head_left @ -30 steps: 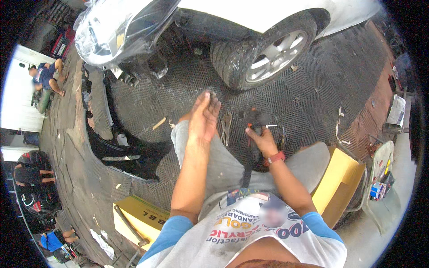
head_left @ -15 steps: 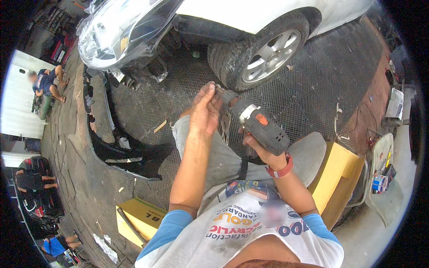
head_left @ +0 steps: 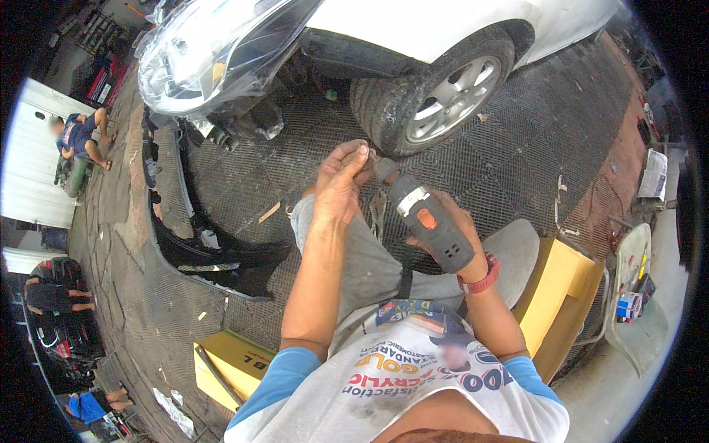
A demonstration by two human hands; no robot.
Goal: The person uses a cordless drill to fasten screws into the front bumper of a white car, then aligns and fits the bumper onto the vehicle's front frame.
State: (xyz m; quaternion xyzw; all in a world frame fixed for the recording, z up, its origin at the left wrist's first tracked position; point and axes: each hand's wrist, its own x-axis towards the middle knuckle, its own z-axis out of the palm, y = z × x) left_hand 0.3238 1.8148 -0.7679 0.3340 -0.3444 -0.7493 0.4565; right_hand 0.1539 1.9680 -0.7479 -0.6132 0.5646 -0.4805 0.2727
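Raised drill (head_left: 428,221) (right-gripped), left hand (head_left: 338,184) pinching tip

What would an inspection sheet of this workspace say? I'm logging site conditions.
Surface: dark textured floor mat, outdoors.
Job's things: grey power drill with orange trigger, gripped by right hand; left hand pinches its front end.
Clutter: detached black bumper, yellow boards, scraps.
Hands: both busy on the drill.
Cables: nothing seen.
Surroundings: white car with front wheel; other people at left.
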